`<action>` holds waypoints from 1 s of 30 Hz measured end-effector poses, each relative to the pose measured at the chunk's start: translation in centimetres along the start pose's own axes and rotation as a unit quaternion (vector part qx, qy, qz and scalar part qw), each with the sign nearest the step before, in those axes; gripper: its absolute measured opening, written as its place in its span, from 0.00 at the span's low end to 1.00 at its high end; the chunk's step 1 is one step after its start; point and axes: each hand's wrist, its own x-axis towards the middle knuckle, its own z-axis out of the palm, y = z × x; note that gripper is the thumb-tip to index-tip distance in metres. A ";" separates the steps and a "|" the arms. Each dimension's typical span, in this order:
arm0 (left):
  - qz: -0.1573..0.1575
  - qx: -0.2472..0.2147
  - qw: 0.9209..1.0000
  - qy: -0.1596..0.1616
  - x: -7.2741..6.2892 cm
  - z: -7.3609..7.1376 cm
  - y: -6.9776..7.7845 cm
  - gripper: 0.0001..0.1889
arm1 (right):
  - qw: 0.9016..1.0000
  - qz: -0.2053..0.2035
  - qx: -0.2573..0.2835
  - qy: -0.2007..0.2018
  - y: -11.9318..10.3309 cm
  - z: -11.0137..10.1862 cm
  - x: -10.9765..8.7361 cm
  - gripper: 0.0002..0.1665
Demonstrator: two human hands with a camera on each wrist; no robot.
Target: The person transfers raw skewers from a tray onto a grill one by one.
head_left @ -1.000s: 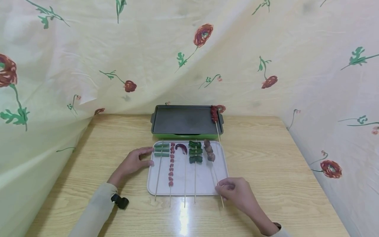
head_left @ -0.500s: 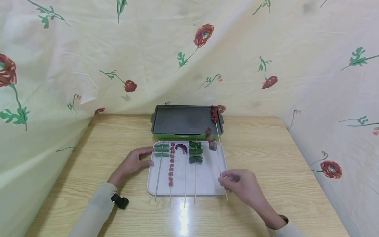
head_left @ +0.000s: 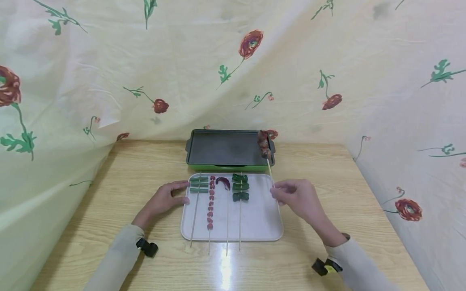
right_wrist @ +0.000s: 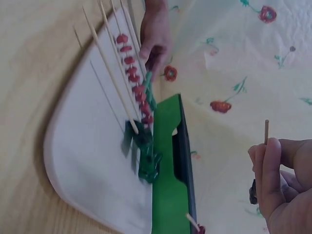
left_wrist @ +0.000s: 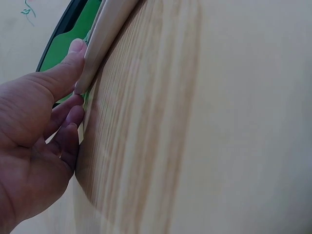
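My right hand (head_left: 299,198) pinches the stick of a skewer of brown meat chunks (head_left: 265,150) between thumb and fingers. Those chunks hang over the right end of the dark griddle (head_left: 225,147) and cover most of a dark red meat skewer lying there. In the right wrist view the end of the held stick (right_wrist: 266,130) sticks up past the fingertips. At the left rim of the white tray (head_left: 260,222), my left hand (head_left: 165,198) grips the edge, its thumb (left_wrist: 76,48) on one side and fingers on the other.
On the tray lie skewers of green stalks (head_left: 199,184), small red pieces (head_left: 211,202), a curved dark red piece (head_left: 223,182) and green pepper (head_left: 240,186). Their sticks overhang the tray's front edge. A flowered cloth (head_left: 225,81) hangs behind the wooden table (head_left: 320,173).
My right hand has lifted the brown meat skewer off the tray and moved it forward, its meat now over the griddle's right end. The left hand has stayed in place.
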 end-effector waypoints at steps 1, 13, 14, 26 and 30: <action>0.000 0.000 1.000 0.000 0.0 0.0 0.0 0.34 | 1.000 -0.001 -0.002 0.002 0.1 -0.1 0.5 0.16; -0.004 0.005 1.000 0.001 0.0 -0.1 0.2 0.33 | 1.000 0.000 -0.010 0.007 1.9 0.6 5.8 0.15; -0.004 0.004 1.000 0.001 0.0 -0.1 0.2 0.33 | 1.000 -0.001 -0.010 0.007 2.0 0.7 6.1 0.15; 0.000 0.006 1.000 0.003 -0.2 0.1 0.0 0.33 | 1.000 -0.012 0.003 0.009 2.1 1.7 8.7 0.14; -0.004 0.008 1.000 0.003 -0.1 0.1 0.1 0.33 | 1.000 -0.008 0.005 0.012 2.2 1.9 9.4 0.13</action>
